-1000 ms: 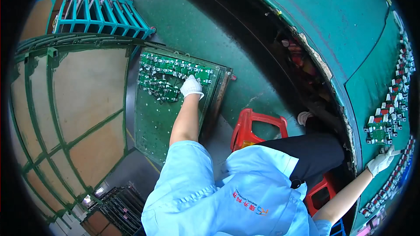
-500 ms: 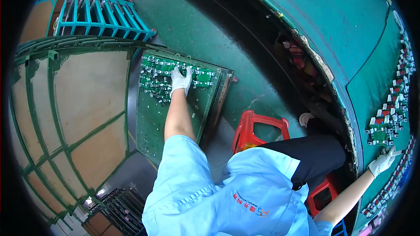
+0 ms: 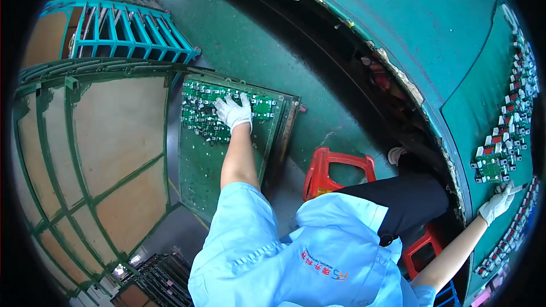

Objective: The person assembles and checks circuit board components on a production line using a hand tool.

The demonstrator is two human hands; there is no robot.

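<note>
My left hand (image 3: 234,112), in a white glove, lies over green circuit boards (image 3: 263,106) on the top of a green cart (image 3: 207,173). Its fingers are spread, and the boards directly beneath the palm are hidden. Far to the right, my right hand (image 3: 496,206) is also gloved and rests on the green worktable (image 3: 415,34). Its fingers look closed around something slim and pale that I cannot make out. Just beyond those fingers sits a circuit board (image 3: 491,169) with metal tabs, at the near end of a long row of similar boards.
A second row of boards (image 3: 508,239) runs along the right rim. Between cart and table stands a red plastic stool (image 3: 320,173). A large green-framed panel (image 3: 122,119) flanks the cart's left side, with a turquoise rack (image 3: 128,25) behind. The table edge (image 3: 424,101) is chipped.
My left hand has shifted slightly down over the boards, and its fingers are spread wider. My right hand stays by the row of boards. The whole view has turned a little.
</note>
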